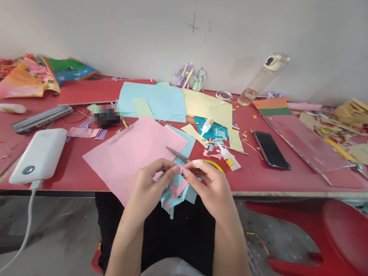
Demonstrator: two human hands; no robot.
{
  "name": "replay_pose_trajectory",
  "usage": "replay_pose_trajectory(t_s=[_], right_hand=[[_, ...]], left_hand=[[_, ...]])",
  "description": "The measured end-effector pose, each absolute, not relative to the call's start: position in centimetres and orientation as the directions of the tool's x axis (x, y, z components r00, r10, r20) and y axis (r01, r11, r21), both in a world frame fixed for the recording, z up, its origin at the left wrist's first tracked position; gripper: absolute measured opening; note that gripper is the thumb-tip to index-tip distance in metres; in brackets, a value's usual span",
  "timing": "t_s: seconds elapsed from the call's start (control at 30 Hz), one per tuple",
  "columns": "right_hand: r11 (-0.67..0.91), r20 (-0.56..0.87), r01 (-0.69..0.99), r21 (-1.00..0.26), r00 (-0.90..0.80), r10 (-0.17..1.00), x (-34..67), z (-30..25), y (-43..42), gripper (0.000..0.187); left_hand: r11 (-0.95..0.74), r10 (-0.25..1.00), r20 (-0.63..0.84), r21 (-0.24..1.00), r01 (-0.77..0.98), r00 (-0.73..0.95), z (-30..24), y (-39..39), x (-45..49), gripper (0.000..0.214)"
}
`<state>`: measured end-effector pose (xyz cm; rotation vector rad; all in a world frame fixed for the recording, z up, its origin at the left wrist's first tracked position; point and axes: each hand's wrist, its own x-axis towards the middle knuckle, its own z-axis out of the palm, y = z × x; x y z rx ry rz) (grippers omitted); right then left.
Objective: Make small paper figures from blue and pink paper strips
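Note:
My left hand (151, 186) and my right hand (211, 188) meet at the fingertips over the table's front edge. Both pinch at one spot; a tiny pale bit shows between them, too small to name. Just under the fingers, blue and pink paper strips (175, 194) stick out past the table edge; whether the fingers hold them is hidden. Scissors (177, 154) with a yellow handle lie behind the hands, partly covered by the right one. A large pink paper sheet (134, 152) spreads beneath and left of the hands, over a light blue sheet.
Two small glue bottles (206, 127) lie among paper scraps. Blue paper (156, 100) and yellow paper (211, 106) are behind. A phone (270, 148) and a leaning water bottle (263, 80) stand right, a white power bank (40, 154) left. A red stool (351, 235) is at lower right.

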<state>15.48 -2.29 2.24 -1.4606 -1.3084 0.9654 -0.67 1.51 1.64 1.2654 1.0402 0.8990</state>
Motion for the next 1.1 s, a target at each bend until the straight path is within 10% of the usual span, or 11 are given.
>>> replay_pose_trajectory(t_s=[1.1], right_hand=[[-0.018, 0.027, 0.189, -0.982, 0.232, 0.972, 16.3, 0.9, -1.7, 0.021]], left_hand=[[0.099, 0.948, -0.115, 0.993, 0.069, 0.296, 1.7, 1.3, -1.2, 0.022]])
